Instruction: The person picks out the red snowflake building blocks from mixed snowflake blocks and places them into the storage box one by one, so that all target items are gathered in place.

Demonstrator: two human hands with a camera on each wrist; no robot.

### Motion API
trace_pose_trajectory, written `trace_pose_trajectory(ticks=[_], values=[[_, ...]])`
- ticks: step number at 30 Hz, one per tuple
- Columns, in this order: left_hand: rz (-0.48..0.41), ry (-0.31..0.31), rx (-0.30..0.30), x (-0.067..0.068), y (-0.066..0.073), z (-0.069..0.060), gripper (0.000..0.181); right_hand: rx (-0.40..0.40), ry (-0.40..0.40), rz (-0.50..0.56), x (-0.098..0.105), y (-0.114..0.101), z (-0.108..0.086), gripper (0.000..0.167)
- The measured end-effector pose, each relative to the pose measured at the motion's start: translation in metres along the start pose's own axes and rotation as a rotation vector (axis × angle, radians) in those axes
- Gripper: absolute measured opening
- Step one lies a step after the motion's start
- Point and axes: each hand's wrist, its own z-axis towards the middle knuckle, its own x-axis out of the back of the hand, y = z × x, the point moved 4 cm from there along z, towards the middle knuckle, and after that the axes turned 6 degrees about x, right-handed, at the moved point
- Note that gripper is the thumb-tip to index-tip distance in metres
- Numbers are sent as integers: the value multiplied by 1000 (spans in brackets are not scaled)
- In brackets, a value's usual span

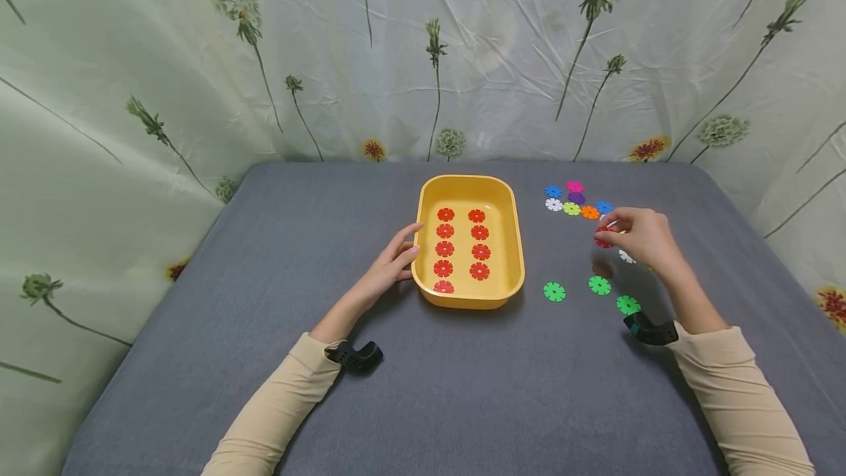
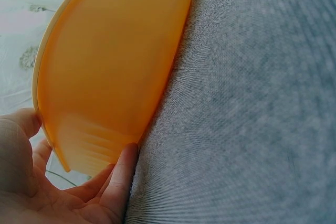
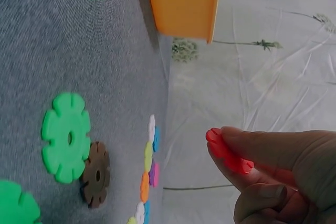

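My left hand [image 1: 382, 270] rests against the left side of a yellow plastic bin [image 1: 467, 303], thumb and fingertips touching its rim and outer wall. In the left wrist view, the fingers [image 2: 119, 182] lie along the outside of the bin [image 2: 110, 61]. Inside the bin, red notched plastic discs [image 1: 480, 251] lie in two columns. To the right, my right hand [image 1: 644, 239] pinches a red notched disc [image 3: 227, 151] between thumb and finger, raised above the table. Below it lie a brown disc [image 3: 95, 176] and green discs [image 3: 66, 137].
Several discs in blue, pink, purple, white, yellow-green and orange [image 1: 590, 212] form a touching cluster at the table's back right. Another green disc [image 1: 554, 291] lies right of the bin. A grey cloth [image 1: 423, 395] covers the table; a floral curtain [image 1: 396, 57] hangs behind.
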Motion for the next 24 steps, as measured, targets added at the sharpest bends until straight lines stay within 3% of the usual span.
trace_pose_trajectory(ticks=[17, 24], values=[[-2, -20, 13, 0, -1, 2, 51, 93, 45, 18, -4, -29, 6, 9], [-10, -14, -2, 0, -1, 0, 48, 100, 22, 20, -8, -39, 10, 8]])
